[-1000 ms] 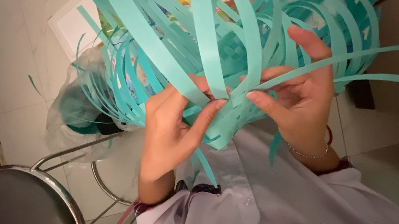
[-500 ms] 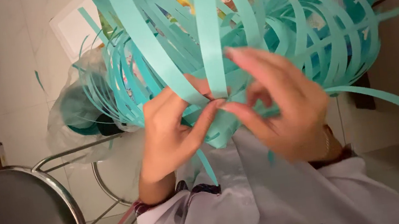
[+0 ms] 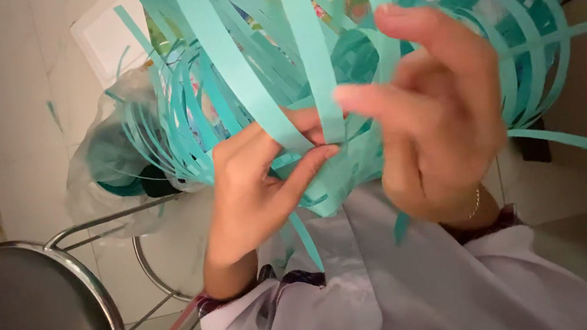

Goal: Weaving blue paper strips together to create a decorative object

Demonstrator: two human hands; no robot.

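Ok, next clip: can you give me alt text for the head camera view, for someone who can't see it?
Two bare hands work at the centre of a bundle of long teal paper strips that fan outward. The left hand pinches strips at the middle, while the right hand is raised close to the camera, fingers spread. A round metal-rimmed stool stands at lower left.

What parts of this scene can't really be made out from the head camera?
- Where the teal strips join: covered by the left hand and right hand.
- Right hand: motion-blurred, so its grip on a strip cannot be told.
- Upper ends of the strips: cut off by the top edge.
- Contents of the plastic bag: veiled by the cloudy film and strips.
- Stool: cut off at the left and bottom edges.
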